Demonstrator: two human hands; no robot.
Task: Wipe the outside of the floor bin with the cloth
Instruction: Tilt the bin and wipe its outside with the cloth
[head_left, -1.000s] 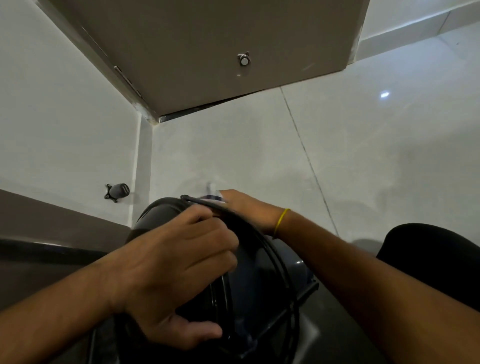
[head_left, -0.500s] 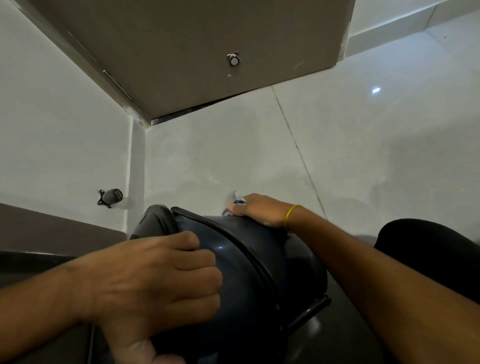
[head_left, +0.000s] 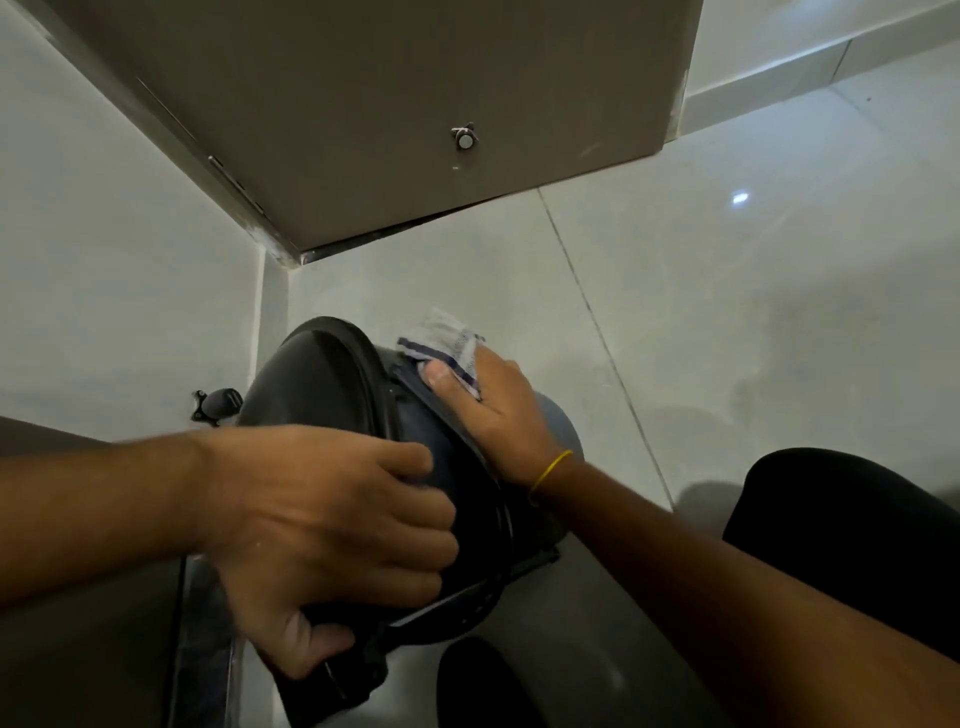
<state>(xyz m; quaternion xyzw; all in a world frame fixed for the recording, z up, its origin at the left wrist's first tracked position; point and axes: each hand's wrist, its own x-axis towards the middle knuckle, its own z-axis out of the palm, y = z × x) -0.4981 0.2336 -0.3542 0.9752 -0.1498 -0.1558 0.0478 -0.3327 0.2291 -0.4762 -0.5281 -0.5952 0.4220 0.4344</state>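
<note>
The dark grey floor bin (head_left: 317, 384) stands on the tiled floor in the corner, low in the middle of the view, with its lid on top. My left hand (head_left: 332, 525) grips the near side of the lid and rim. My right hand (head_left: 493, 410), with a yellow band at the wrist, presses a grey cloth with blue stripes (head_left: 444, 340) against the bin's far right side just under the lid's edge. Most of the bin's body is hidden by my hands and forearms.
A brown door (head_left: 395, 114) with a small metal stopper (head_left: 464, 139) stands just beyond the bin. A black door stop (head_left: 218, 405) sticks out of the left wall. My dark-clothed knee (head_left: 852, 530) is at the right, and a dark ledge (head_left: 78, 649) at the lower left.
My right hand has slid back up around the bin's far side, and the cloth now shows above it. My left hand has shifted down the lid toward me. The bin has turned slightly.
</note>
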